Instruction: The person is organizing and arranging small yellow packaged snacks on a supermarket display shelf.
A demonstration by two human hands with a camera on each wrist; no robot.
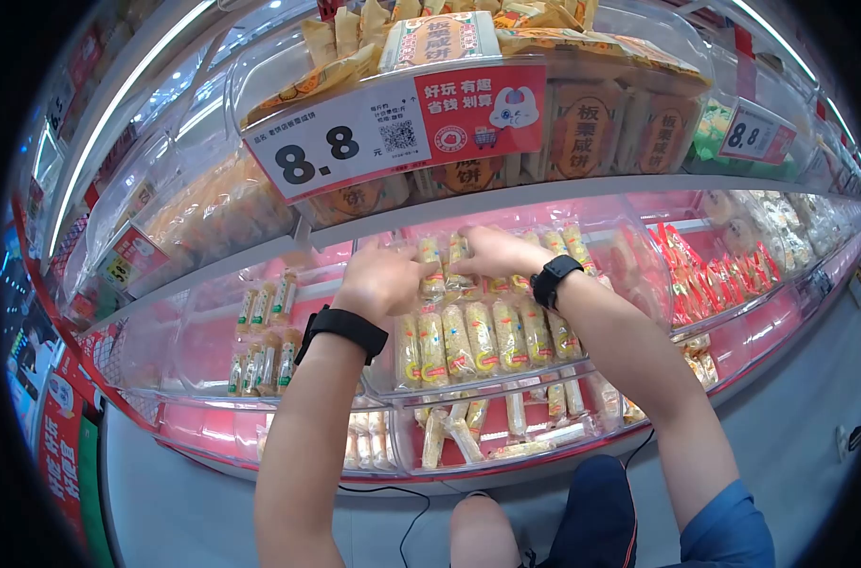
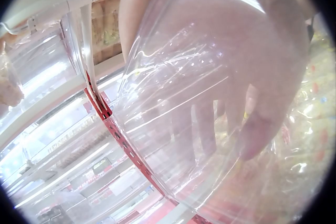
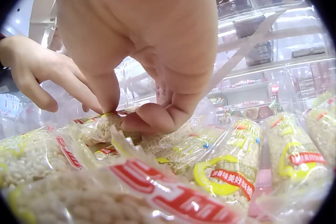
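Puffed-rice bars in clear printed wrappers stand in a row in a transparent bin. Behind that row, my right hand reaches down among more bars. In the right wrist view, its thumb and fingers pinch a wrapped puffed-rice bar, and other bars lie close around it. My left hand is beside it at the bin's left part, fingers extended toward the same bars. The right wrist view has the left hand with its index fingertip right at the pinched bar. Clear plastic covers much of the left hand in its own wrist view.
A shelf edge with packaged cakes and a large price sign overhangs the hands. Smaller wrapped rolls stand in the bin to the left. Red-wrapped snacks fill a bin on the right. A lower tier holds loose bars.
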